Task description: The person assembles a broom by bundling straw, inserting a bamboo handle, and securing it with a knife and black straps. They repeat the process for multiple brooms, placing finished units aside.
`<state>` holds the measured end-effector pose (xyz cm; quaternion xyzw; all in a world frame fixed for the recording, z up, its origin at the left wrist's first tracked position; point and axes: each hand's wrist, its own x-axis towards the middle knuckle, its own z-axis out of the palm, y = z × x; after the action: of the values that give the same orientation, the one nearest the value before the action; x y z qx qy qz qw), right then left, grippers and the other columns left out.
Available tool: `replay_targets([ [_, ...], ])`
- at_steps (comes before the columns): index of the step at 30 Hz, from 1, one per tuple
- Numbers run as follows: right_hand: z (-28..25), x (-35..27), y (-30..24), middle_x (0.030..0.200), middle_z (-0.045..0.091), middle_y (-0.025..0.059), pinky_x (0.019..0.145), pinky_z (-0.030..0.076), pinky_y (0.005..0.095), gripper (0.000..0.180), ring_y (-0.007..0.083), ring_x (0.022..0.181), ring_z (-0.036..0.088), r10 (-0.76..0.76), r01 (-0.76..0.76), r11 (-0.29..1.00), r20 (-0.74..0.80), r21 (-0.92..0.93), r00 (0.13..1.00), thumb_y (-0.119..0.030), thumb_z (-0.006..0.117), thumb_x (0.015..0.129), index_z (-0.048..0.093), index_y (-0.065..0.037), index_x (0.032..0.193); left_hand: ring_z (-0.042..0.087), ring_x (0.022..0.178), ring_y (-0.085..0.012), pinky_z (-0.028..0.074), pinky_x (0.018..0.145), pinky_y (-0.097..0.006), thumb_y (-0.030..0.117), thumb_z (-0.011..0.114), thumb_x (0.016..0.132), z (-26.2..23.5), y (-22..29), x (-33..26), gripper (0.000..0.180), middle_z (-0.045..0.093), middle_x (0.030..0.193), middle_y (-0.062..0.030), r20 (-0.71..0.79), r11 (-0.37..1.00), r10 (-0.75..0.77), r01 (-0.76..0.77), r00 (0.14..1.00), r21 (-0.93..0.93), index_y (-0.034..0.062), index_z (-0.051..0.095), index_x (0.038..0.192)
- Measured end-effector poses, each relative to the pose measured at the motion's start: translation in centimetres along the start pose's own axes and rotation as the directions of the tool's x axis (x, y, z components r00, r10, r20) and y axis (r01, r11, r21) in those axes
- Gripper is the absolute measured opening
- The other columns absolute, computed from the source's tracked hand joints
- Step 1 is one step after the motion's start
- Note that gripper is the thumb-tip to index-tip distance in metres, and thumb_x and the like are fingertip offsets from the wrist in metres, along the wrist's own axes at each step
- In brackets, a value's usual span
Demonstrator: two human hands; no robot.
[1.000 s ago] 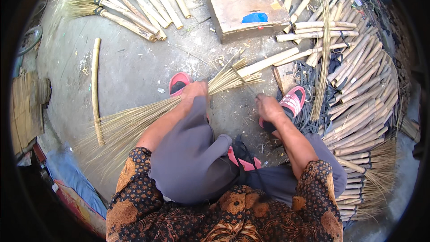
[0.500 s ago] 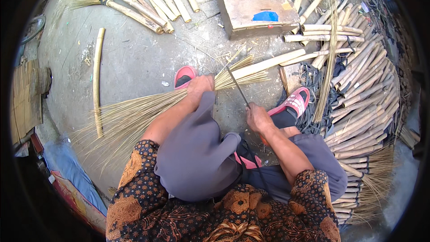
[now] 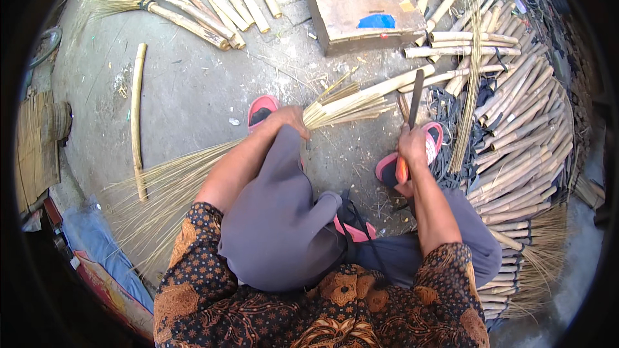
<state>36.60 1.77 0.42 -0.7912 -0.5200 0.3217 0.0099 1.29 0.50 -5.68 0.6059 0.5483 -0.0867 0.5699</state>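
My left hand (image 3: pixel 291 118) is closed around a bundle of thin, stiff broom bristles (image 3: pixel 174 171), which fan out to the lower left. From the other side of that hand the cut ends of the bristles spread around a pale bamboo handle (image 3: pixel 393 82) that points right. My right hand (image 3: pixel 412 144) grips a knife (image 3: pixel 416 93) by its orange handle, with the dark blade pointing up and away. The blade stands apart from the bundle, near my right pink sandal (image 3: pixel 434 134). My left pink sandal (image 3: pixel 264 103) is just behind my left hand.
A wooden box (image 3: pixel 361 9) stands at the far middle. Finished brooms (image 3: pixel 187 16) lie at far left, a loose bamboo stick (image 3: pixel 137 113) nearer. On the right are piled bamboo handles (image 3: pixel 522 122), black strips (image 3: pixel 445 113) and a long strand of bristles (image 3: pixel 471 84).
My right hand has moved right, away from the bundle, and the knife now points upward instead of lying across the bristles. My left hand still grips the bundle.
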Motion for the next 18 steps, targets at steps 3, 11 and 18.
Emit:
replay_targets([
  [3, 0.0, -0.3, 1.2, 0.09, 0.068, 0.0359, 0.081, 0.055, 0.0567, 0.026, 0.0527, 0.089, 0.068, -0.399, 0.465, 0.853, 0.278, -0.238, 0.874, -0.018, 0.052, 0.1, 0.064, 0.005, 0.103, 0.07, 0.071, -0.027, 0.056, 0.071, -0.04, 0.031, 0.084, 0.067, 0.0, 0.0, 0.5, 0.046, 0.073, 0.081, -0.0163, 0.002, 1.0, 0.002, -0.002, 1.0, -0.028, -0.0019, 0.076, 0.099],
  [11, 1.4, -4.2, -0.9, 0.089, 0.07, 0.0318, 0.082, 0.055, 0.0543, 0.024, 0.049, 0.091, 0.069, -0.447, 0.524, 0.83, 0.334, -0.19, 0.83, -0.019, 0.052, 0.101, 0.064, 0.003, 0.099, 0.072, 0.084, -0.0274, 0.056, 0.075, -0.04, 0.036, 0.084, 0.069, 0.6, 0.2, 1.6, 0.055, 0.076, 0.096, -0.0166, 0.021, 0.992, 0.102, -0.1, 0.995, -0.075, 0.0016, 0.073, 0.111],
  [18, 3.4, -7.0, -2.6, 0.092, 0.067, 0.0372, 0.085, 0.052, 0.0597, 0.025, 0.0552, 0.093, 0.066, -0.316, 0.364, 0.929, 0.361, -0.073, 0.878, -0.018, 0.052, 0.102, 0.06, 0.005, 0.107, 0.071, 0.094, -0.029, 0.055, 0.083, -0.04, 0.038, 0.084, 0.07, -0.1, 1.2, 0.6, 0.061, 0.075, 0.105, -0.0163, 0.029, 0.979, 0.167, -0.162, 0.986, -0.12, 0.0048, 0.071, 0.12],
])
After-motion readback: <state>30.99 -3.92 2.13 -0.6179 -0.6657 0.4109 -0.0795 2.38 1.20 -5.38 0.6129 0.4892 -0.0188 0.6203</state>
